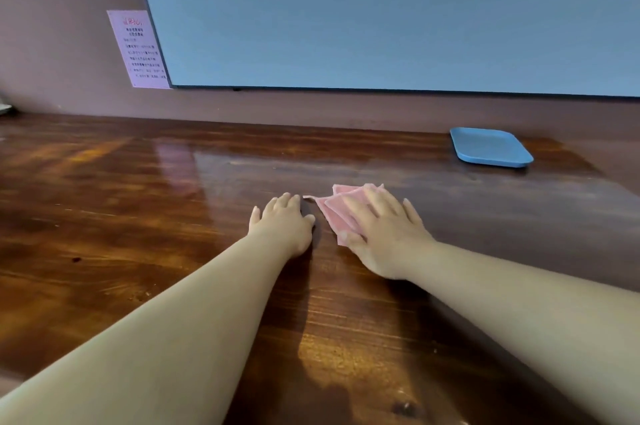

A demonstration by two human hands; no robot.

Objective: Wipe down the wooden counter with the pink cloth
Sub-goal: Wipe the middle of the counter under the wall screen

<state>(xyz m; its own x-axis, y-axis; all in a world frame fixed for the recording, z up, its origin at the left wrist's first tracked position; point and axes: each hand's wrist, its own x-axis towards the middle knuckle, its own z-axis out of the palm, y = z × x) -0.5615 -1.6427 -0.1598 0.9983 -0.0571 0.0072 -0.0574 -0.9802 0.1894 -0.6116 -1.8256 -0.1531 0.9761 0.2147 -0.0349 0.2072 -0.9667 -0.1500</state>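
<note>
Both hands flat on the wooden desk (173,203), one on the pink cloth (334,213).

The right hand (384,234) presses the cloth with spread fingers; the left hand (284,225) rests just beside it, fingers relaxed. A blue tray (490,147) sits far right. The pink wall notice (138,49) is too blurred to read.

both hands on the counter (145,217), mid-front. right hand (384,234) flat on the cloth (337,213); left hand (285,222) just left of the cloth, palm down on the wood. tray (490,147) far right, near the back wall. board (381,9) on the wall behind, notice (138,49) at its left edge.
</note>
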